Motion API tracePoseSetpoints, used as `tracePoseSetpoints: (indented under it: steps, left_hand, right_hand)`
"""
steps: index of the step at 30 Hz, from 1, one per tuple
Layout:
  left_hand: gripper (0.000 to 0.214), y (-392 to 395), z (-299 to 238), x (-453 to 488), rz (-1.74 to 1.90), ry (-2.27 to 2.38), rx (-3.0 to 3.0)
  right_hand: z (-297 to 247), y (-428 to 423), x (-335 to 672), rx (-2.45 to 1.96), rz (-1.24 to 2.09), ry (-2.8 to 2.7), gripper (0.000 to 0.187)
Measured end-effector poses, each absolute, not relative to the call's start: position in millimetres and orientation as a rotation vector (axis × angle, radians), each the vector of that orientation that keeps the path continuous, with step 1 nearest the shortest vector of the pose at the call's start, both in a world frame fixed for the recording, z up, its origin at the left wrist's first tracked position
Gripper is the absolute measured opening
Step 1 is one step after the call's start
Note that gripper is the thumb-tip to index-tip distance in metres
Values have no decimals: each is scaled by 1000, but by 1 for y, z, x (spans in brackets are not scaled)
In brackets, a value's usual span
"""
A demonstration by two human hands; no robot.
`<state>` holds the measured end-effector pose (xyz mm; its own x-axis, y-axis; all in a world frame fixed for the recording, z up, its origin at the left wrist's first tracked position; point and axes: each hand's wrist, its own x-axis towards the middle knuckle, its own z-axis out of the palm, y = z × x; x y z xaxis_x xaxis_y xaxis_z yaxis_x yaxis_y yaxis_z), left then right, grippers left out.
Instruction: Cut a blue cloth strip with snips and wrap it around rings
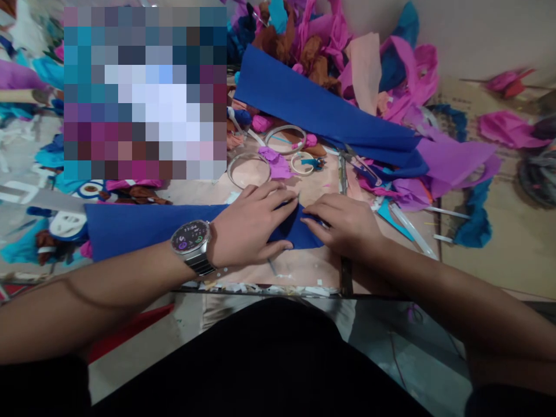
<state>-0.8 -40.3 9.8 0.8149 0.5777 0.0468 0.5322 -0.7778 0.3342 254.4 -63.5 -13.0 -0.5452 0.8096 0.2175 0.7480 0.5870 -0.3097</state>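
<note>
A strip of dark blue crepe-like paper lies along the near side of the table, its narrow right end under my hands. Across it rests my left hand, palm down with the fingers apart, pressing on the paper; a watch is on that wrist. At the right end, my right hand has its thumb and forefinger closed on the paper's edge. A second, larger blue paper piece stretches diagonally beyond my hands. Scissors lie on its lower edge.
Rolls of clear tape and a smaller tape ring sit just beyond my hands. Crumpled pink, brown and purple paper heaps at the back. White tape dispensers are at left, and cardboard at right.
</note>
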Motion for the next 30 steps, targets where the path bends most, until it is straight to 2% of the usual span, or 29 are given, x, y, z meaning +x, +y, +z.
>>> tracePoseSetpoints:
  steps: [12,17,30]
  left_hand:
    - [76,-40,10,-1,228,798,2677]
    - [70,-40,10,-1,212,788,2688]
    - [69,-40,9,-1,186,809,2693]
  right_hand:
    - [-14,-63,257,-1251,275,-2489,25]
    - [-12,-63,257,-1220,272,-2505,27]
    - [-6,-62,268,-1179,278,-2530,24]
